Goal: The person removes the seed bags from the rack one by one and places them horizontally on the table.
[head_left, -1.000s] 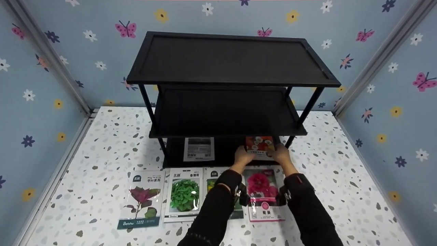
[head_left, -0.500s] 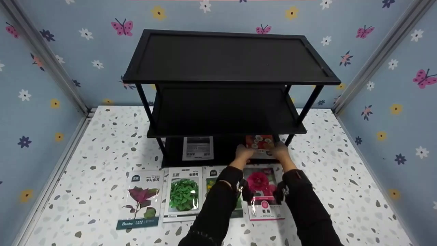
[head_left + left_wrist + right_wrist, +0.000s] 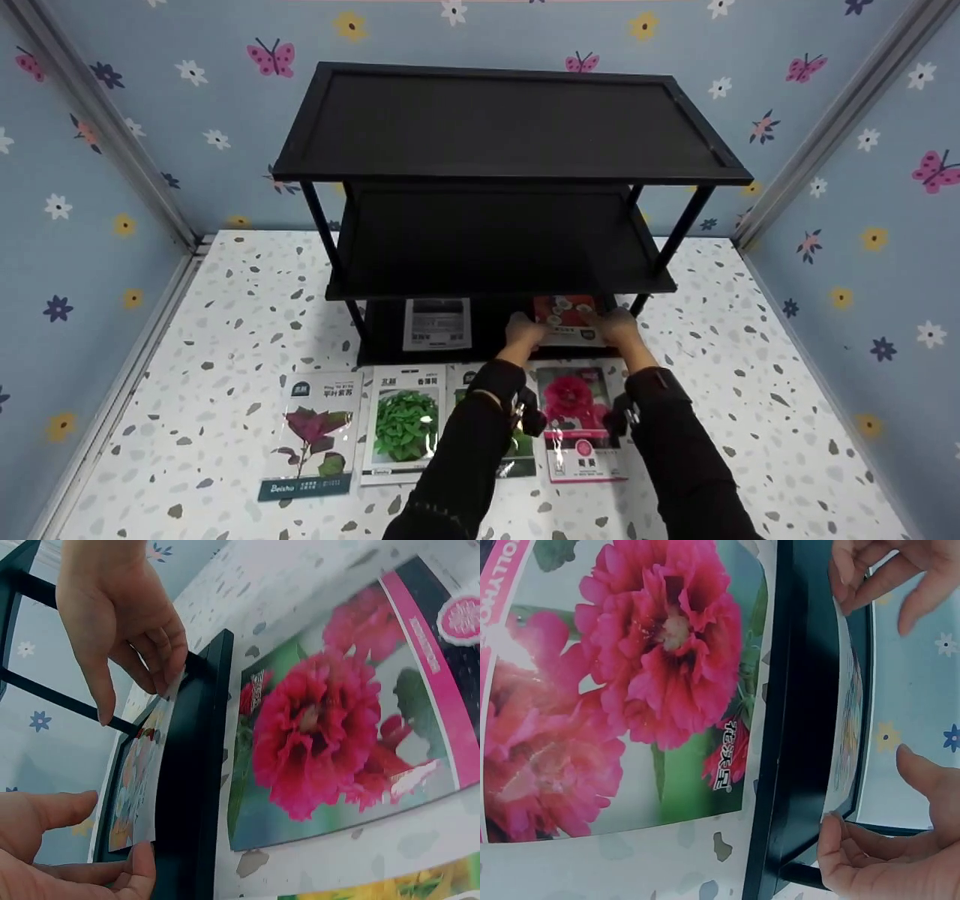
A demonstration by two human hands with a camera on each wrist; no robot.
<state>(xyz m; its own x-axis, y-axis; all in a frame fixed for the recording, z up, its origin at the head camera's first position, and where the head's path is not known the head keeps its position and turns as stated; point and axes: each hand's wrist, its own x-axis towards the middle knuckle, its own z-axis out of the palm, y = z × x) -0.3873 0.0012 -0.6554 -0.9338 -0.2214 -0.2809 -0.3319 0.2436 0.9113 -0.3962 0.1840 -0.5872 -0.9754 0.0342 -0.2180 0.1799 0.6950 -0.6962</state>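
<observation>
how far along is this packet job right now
Apparently done: the gray packet lies on the bottom shelf. In hand: the orange-red packet over that shelf, with the left hand and right hand at its edges. Probably remaining, in front of the shelf: the purple-leaf packet, green-leaf packet, pink-flower packet and partly hidden packet.

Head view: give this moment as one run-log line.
Hands: touching opposite edges of orange-red packet | place: bottom shelf, right end | in front: pink-flower packet

Blue wall — printed butterflies, flowers
</observation>
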